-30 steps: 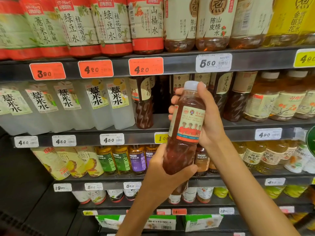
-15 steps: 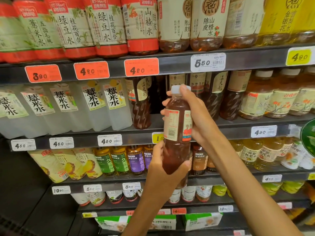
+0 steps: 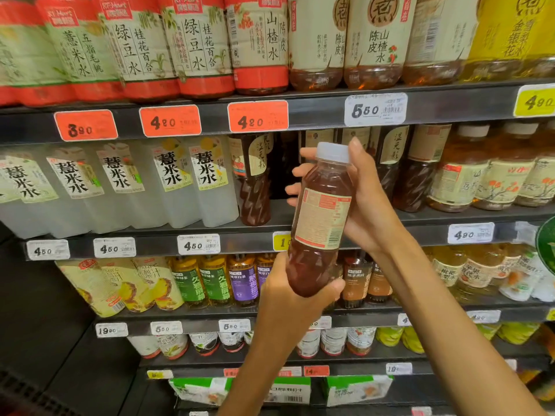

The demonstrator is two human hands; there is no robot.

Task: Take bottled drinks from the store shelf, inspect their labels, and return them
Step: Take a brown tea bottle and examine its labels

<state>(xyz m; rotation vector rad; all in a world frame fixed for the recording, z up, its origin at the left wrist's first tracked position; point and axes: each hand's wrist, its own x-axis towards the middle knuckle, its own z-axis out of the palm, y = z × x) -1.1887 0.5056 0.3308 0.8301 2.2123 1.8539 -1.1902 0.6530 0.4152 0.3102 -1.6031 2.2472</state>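
A bottle (image 3: 321, 217) of dark reddish-brown drink with a white cap sits at the centre of the frame, held up in front of the store shelf (image 3: 315, 112) and tilted slightly, its cap leaning to the right. Its cream label with red print and a barcode faces the camera. The right hand (image 3: 365, 205) wraps the upper half from the right, fingers curled round behind so the fingertips show at the bottle's left edge, thumb up beside the cap. The left hand (image 3: 288, 292) cups the base from below, thumb and fingers curled round the bottom. Behind, at centre, stand dark twisted bottles (image 3: 253, 181) on the same shelf level. To the left are pale, cloudy bottles (image 3: 207, 181) with bold black characters. Along the top row are red-banded bottles (image 3: 195, 46), with orange price tags (image 3: 169, 121) below them. Amber bottles (image 3: 459, 172) stand at the right.
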